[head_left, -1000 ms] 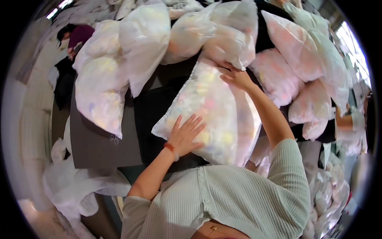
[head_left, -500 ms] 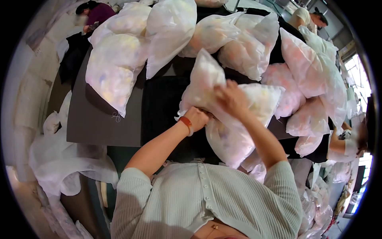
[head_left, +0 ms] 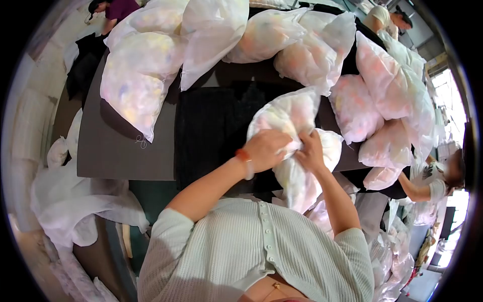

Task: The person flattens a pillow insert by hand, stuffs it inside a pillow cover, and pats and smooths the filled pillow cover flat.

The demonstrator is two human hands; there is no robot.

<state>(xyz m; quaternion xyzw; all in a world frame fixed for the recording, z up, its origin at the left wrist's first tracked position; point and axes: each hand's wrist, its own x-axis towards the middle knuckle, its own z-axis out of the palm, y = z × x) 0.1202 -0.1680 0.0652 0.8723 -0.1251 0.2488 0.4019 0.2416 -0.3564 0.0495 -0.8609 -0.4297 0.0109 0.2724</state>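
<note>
A white stuffed bag (head_left: 287, 110) with faint coloured pieces showing through is bunched and twisted at its middle, near the table's front edge. My left hand (head_left: 270, 149), with a red band at the wrist, grips the bag from the left side. On the right of the bunched middle, my right hand (head_left: 310, 151) has its fingers closed on the same bag. One lobe of the bag rises above my hands and another hangs below them. Its gripped folds are partly hidden by my fingers. Black cloth (head_left: 211, 126) lies on the dark table to the left of the bag.
Several filled white bags (head_left: 138, 75) line the far side and right of the dark grey table (head_left: 126, 163). White sheeting (head_left: 90, 201) hangs at the lower left. Other people are at the upper left, the upper right and the right edge (head_left: 427, 189).
The bag lay flat under my spread hands, then was folded and bunched. Both hands now grip its middle, and it has shifted right since half a second ago.
</note>
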